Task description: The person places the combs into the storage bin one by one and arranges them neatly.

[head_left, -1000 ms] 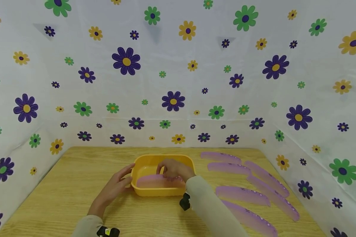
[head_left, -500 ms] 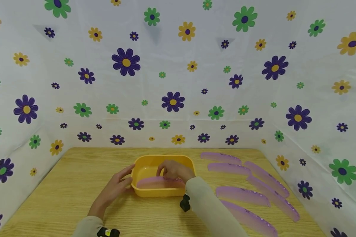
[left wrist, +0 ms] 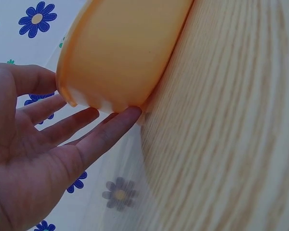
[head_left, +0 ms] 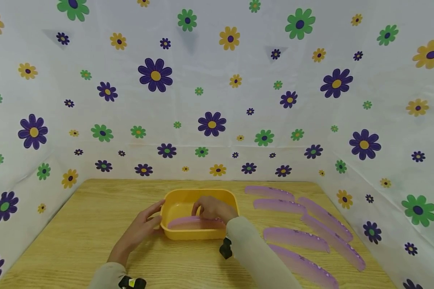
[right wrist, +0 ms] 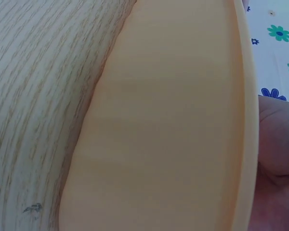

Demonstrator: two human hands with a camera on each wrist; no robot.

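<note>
A yellow plastic basin (head_left: pixel 188 235) stands on the wooden table. Inside it, a purple comb (head_left: pixel 182 223) lies lengthwise near the front wall, teeth downward and partly hidden by that wall. My right hand (head_left: pixel 211 206) reaches over the basin's right side and pinches the comb by its spine; the fingertips are partly hidden. In the right wrist view the basin's outer wall (right wrist: pixel 168 125) covers most of this hand (right wrist: pixel 279 159). My left hand (head_left: pixel 141 226) touches the basin's left end. Its fairly straight fingers rest along the end wall in the left wrist view (left wrist: pixel 106 53).
Several more purple combs lie on the table to the right, such as a far comb (head_left: pixel 269 192), a middle comb (head_left: pixel 296 238) and a near comb (head_left: pixel 305 267) beside my right forearm. A flowered white sheet (head_left: pixel 188 100) encloses the back and sides of the wooden table (head_left: pixel 105 208).
The comb in my right hand has sunk a little lower inside the basin, with less of it showing above the front rim. My left hand stays at the basin's left end.
</note>
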